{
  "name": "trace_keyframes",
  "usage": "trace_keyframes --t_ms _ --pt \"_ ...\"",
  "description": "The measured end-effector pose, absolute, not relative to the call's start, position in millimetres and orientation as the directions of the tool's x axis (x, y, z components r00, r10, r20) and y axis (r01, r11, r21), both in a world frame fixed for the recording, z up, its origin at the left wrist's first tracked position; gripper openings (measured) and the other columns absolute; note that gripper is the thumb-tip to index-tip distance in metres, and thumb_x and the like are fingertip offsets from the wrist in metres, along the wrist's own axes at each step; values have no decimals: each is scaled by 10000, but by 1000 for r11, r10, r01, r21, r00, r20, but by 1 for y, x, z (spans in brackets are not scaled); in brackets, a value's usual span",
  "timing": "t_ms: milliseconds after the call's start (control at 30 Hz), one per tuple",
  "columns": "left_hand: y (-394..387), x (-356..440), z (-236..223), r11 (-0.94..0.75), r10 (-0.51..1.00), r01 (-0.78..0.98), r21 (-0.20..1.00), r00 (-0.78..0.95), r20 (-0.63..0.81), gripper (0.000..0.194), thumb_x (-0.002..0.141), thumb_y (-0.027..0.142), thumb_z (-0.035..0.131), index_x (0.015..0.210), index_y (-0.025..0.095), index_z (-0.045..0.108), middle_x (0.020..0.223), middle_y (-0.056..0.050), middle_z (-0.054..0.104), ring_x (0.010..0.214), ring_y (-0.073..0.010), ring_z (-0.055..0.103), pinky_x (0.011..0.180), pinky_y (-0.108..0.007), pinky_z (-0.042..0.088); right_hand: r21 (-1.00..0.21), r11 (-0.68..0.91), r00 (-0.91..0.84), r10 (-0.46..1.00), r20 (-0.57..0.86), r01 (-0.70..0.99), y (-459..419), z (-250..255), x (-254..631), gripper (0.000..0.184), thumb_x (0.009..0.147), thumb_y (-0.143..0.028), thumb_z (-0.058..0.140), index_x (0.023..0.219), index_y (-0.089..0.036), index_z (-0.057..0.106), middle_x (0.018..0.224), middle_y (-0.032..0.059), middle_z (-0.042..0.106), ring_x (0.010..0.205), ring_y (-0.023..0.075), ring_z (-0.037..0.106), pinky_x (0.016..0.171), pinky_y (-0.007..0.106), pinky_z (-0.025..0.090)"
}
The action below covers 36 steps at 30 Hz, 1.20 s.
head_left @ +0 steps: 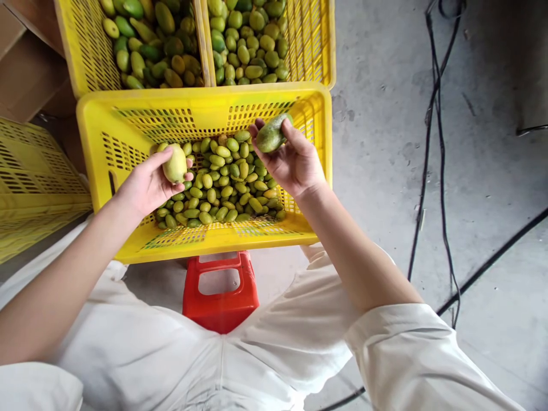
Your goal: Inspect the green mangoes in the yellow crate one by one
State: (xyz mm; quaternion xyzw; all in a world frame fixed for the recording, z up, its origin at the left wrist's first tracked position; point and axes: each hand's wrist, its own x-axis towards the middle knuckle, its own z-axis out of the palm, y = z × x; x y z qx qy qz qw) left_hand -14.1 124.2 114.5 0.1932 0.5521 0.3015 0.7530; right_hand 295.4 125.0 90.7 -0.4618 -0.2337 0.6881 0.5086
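My left hand [154,181] has its fingers round a smooth, pale yellow-green mango-like fruit [175,164], held above the left part of a yellow plastic crate [205,246]. In my right hand [295,162] is a darker green mango-like fruit [270,135] with a greyish, mottled skin. That hand is palm up, with the thumb against one end of the fruit, over the crate's right part. Below both hands lie many smaller green and yellowish oval fruits [225,185] on the crate's slotted floor. Neither held fruit touches the pile.
Beyond the near crate stands a divided yellow crate [310,43] with green fruits on both sides of the divider. Another yellow crate [38,171] is at left, below cardboard [32,63]. A red stool [220,311] stands between my legs. Black cables [436,85] cross the floor at right.
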Motion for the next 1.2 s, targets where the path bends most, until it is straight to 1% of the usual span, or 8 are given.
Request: trace_keyframes --t_ms 167,333,500,667,833,1000,1133,1200 --pt "122 -7 122 739 668 -298 604 210 -714 137 1091 318 716 1186 237 660 1062 -51 800 813 -168 787 605 -208 531 -800 -372 -18 911 -412 -470 129 69 303 495 883 -603 1012 991 -316 623 1063 -19 801 1207 253 827 963 370 752" --pt "120 -6 121 741 666 -296 603 211 -715 109 1033 229 734 1111 234 658 1004 -38 784 750 -157 717 585 -229 442 -813 -376 -33 914 -405 -445 130 62 306 496 881 -565 1031 1075 -316 650 1072 -19 777 1115 231 817 878 335 741" --pt "122 -11 117 751 649 -330 572 211 -731 236 1057 355 674 1251 227 713 1089 -97 802 904 -247 807 664 -296 578 -786 -410 -92 904 -417 -463 131 73 305 454 960 -678 916 1115 -312 696 1078 11 802 1242 295 829 971 444 750" --pt "121 -4 121 715 663 -418 560 154 -732 265 1090 329 611 1284 196 732 1079 -106 811 935 -259 831 834 -402 722 -769 -432 -136 897 -421 -471 131 76 303 355 956 -592 864 1102 -299 726 1183 78 863 1433 386 790 1033 581 744" --pt "121 2 122 692 689 -408 596 126 -714 82 1085 271 767 1109 209 720 1005 -72 822 779 -171 780 690 -261 647 -775 -413 -99 902 -420 -479 130 69 306 439 954 -639 932 1087 -307 678 1194 49 837 1402 325 792 1038 460 760" --pt "124 -1 124 676 699 -409 613 95 -708 296 942 109 887 882 216 618 745 29 670 561 -62 584 519 -144 448 -798 -422 -92 900 -426 -431 131 67 315 380 1008 -573 922 1099 -290 686 1170 15 795 1214 249 827 854 329 739" --pt "126 -2 130 667 708 -420 616 101 -699 125 1000 184 810 968 225 696 762 18 679 576 -85 607 483 -156 421 -809 -437 -131 898 -421 -394 131 71 312 438 978 -619 945 1171 -302 713 1235 19 812 1186 248 836 816 318 735" --pt "127 -3 132 678 701 -412 609 114 -704 53 1054 269 736 1048 218 749 821 -22 726 660 -133 695 516 -182 487 -812 -436 -134 898 -419 -388 130 74 309 473 993 -698 892 1192 -305 721 1246 28 825 1254 279 838 880 368 748"
